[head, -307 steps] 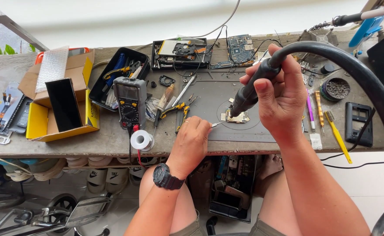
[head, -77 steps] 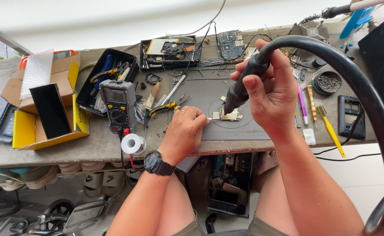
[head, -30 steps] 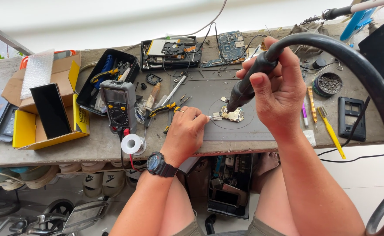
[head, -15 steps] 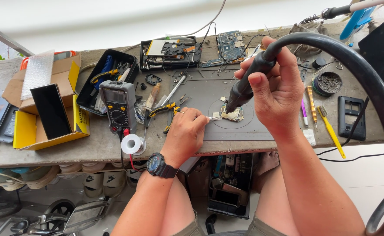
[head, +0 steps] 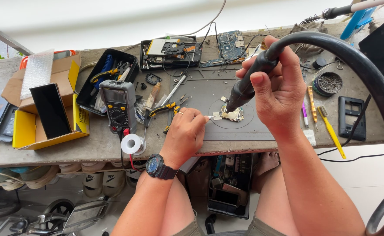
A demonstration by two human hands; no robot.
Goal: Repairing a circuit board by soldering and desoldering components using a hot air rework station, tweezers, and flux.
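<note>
My right hand (head: 277,89) grips a black hot-air handpiece (head: 248,83) on a thick black hose (head: 367,78), its nozzle pointing down at a small gold circuit part (head: 232,114) on a grey work mat (head: 227,109). My left hand (head: 184,135), with a black wristwatch (head: 159,166), holds thin metal tweezers (head: 211,116) whose tip touches the left side of that part. Both hands are over the front middle of the workbench (head: 95,144).
A multimeter (head: 118,105), a solder spool (head: 133,143), yellow-handled pliers (head: 165,109) and a black tool tray (head: 108,78) lie left of the mat. A yellow box (head: 47,126) stands at far left. Opened circuit boards (head: 192,50) sit behind. A black phone frame (head: 351,118) and yellow brush (head: 332,131) lie right.
Both hands stay on the same spot over the small part; the nozzle and tweezers shift only slightly. The view has drifted a little.
</note>
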